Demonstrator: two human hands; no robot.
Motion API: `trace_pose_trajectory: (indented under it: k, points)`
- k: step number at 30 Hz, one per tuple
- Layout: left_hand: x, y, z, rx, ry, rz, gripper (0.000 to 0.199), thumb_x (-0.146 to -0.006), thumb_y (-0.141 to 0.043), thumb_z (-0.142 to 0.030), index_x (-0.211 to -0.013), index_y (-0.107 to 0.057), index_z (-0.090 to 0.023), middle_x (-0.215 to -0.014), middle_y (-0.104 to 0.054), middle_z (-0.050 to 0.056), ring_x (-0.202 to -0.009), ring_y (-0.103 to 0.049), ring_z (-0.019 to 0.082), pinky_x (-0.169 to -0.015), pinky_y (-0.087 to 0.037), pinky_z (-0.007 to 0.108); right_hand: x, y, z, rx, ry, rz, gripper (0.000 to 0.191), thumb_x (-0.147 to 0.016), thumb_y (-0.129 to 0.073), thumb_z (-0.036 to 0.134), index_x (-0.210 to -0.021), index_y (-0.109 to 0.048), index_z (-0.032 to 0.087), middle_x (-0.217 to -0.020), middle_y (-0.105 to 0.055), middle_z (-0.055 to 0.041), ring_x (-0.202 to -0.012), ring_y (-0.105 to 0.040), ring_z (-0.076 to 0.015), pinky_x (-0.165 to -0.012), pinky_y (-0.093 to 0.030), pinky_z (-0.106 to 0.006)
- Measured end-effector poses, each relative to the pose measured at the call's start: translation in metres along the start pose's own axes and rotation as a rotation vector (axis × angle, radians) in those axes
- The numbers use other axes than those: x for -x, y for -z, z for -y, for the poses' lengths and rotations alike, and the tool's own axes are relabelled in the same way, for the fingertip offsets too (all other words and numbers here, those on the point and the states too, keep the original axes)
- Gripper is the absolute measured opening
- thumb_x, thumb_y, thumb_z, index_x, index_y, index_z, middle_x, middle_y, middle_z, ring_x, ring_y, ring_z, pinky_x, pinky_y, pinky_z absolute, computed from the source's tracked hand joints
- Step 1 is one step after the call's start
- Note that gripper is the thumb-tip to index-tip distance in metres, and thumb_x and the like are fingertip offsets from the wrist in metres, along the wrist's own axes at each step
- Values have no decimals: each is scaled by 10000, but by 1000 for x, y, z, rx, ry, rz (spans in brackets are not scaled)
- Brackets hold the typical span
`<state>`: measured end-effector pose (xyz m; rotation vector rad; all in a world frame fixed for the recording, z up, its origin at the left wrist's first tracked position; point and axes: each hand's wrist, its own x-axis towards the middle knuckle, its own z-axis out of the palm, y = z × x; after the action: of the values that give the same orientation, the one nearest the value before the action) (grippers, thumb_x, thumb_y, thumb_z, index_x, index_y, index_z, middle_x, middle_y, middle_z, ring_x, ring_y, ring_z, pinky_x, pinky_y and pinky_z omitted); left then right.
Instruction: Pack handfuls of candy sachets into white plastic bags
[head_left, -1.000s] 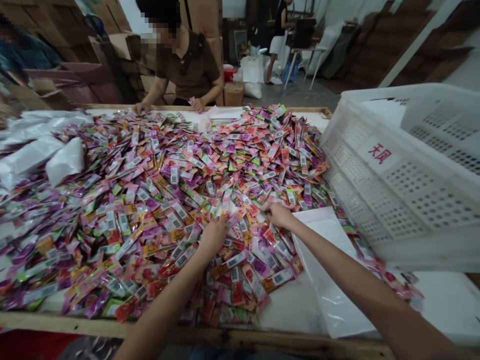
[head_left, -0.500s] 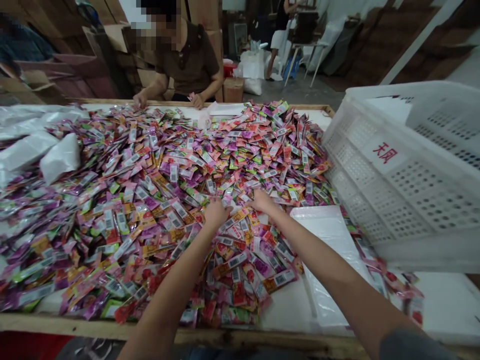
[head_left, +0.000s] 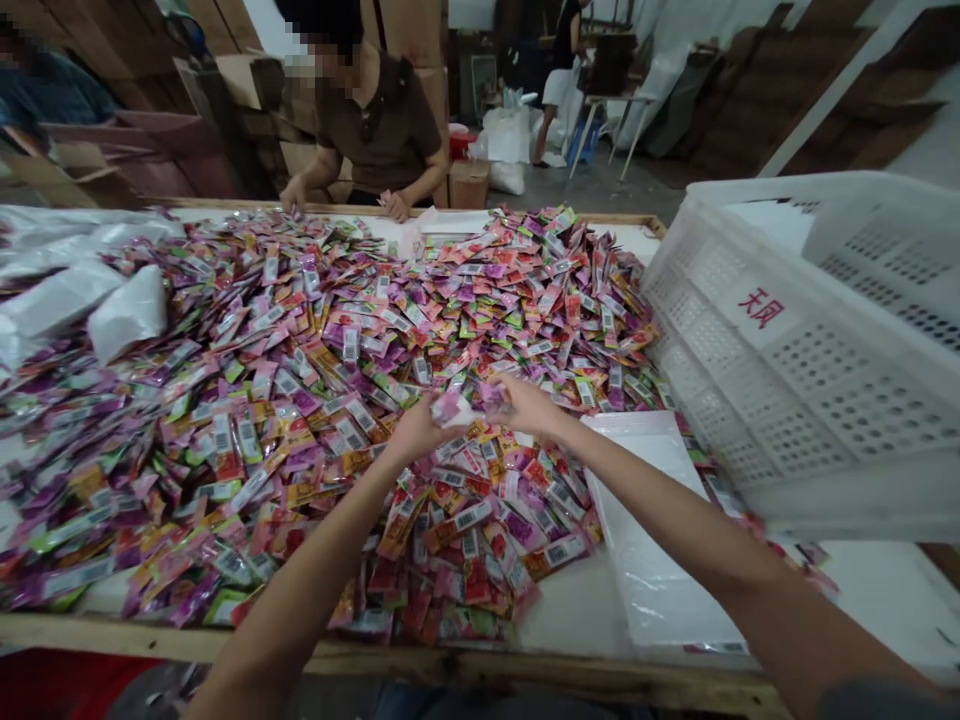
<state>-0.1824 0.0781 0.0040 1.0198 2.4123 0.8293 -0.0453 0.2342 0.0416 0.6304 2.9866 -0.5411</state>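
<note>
A wide heap of small, shiny candy-like packets (head_left: 330, 410) in pink, purple, orange and green covers the table, many with barcodes. Over its middle my left hand (head_left: 421, 430) is closed on a few packets, a pale pink and white one (head_left: 452, 408) among them. Facing it, my right hand (head_left: 526, 405) grips purple packets (head_left: 491, 396) in its fingertips. The two hands are a short gap apart, slightly above the heap. Beneath my right forearm lies a flat stack of clear plastic bags (head_left: 660, 530). How many packets each hand has is hard to make out.
A white perforated crate (head_left: 780, 370) leans at the right. White plastic bundles (head_left: 127, 315) rest on the heap at the left. Across the table a co-worker (head_left: 382, 120) handles packets. A wooden rim (head_left: 420, 668) edges the table; cardboard boxes (head_left: 469, 185) stand behind.
Both hands have come up from the heap, now with packets visible between their fingers. My left hand has shifted slightly to the left. The view has moved a little.
</note>
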Motion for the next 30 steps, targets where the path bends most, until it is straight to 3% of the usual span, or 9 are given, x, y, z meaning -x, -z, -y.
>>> trace_pose_trajectory:
  k: [2,4,10,15,18,22,24,27,30]
  points:
    - [5,-11,-4,-315,7,128,466,-633,-652,-435,-989,-568,-146,-918,-657,113,-863,-620,259,-710,-467,306,-6,-12,13,124,64,174,429,-651,-686,342,-1021,-567,160,-948,-638,-101,-854,-603,-241,-668,-439,-270]
    - [7,-18,-5,-447,24,168,382,-683,-603,-442,-923,-597,-145,-902,-663,134,-871,-623,282,-710,-469,324,-11,-23,19,209,72,264,317,-650,-681,295,-920,-617,144,-905,-647,-122,-825,-616,-260,-650,-447,-282]
    - [9,-14,-2,-512,-35,168,366,-735,-557,-416,-1012,-573,-178,-958,-658,118,-937,-609,272,-738,-470,321,-14,-31,17,238,103,245,355,-674,-661,277,-1000,-610,147,-1104,-587,-138,-945,-586,-254,-726,-458,-279]
    - [9,-9,-7,-545,-48,161,308,-730,-566,-364,-964,-596,-167,-950,-658,128,-907,-616,277,-733,-468,333,-15,-18,22,261,72,252,214,-628,-674,173,-835,-659,124,-907,-652,-136,-838,-618,-255,-665,-454,-265]
    - [4,-1,-3,-471,-76,68,331,-793,-479,-384,-1025,-570,-165,-966,-648,121,-908,-610,255,-753,-460,325,-12,-1,16,257,27,188,217,-689,-609,161,-901,-642,130,-887,-655,-136,-822,-618,-254,-654,-441,-272]
    - [-4,14,-2,-256,-256,-108,356,-792,-473,-356,-1071,-536,-144,-1058,-602,123,-1000,-559,245,-818,-435,316,3,25,-11,145,-73,-3,361,-770,-553,267,-1103,-527,132,-968,-638,-118,-851,-597,-232,-665,-425,-267]
    - [-4,18,-13,-227,-351,-13,363,-798,-458,-346,-1102,-503,-153,-1024,-611,112,-945,-578,241,-772,-448,314,20,35,-28,8,-117,-124,397,-753,-581,349,-1078,-535,127,-941,-642,-96,-830,-591,-218,-664,-416,-256]
    - [-4,16,-41,-245,-490,225,432,-761,-519,-376,-1142,-462,-182,-883,-644,73,-787,-613,228,-682,-454,297,57,41,-49,-106,-253,-227,319,-790,-507,429,-838,-619,135,-748,-641,-65,-716,-591,-201,-622,-395,-252]
    - [-17,1,-70,-238,-418,146,572,-657,-618,-496,-1112,-498,-171,-885,-649,82,-822,-615,251,-695,-454,299,96,35,-56,-125,-418,-228,340,-811,-464,417,-657,-606,149,-609,-609,-54,-610,-577,-195,-562,-365,-253]
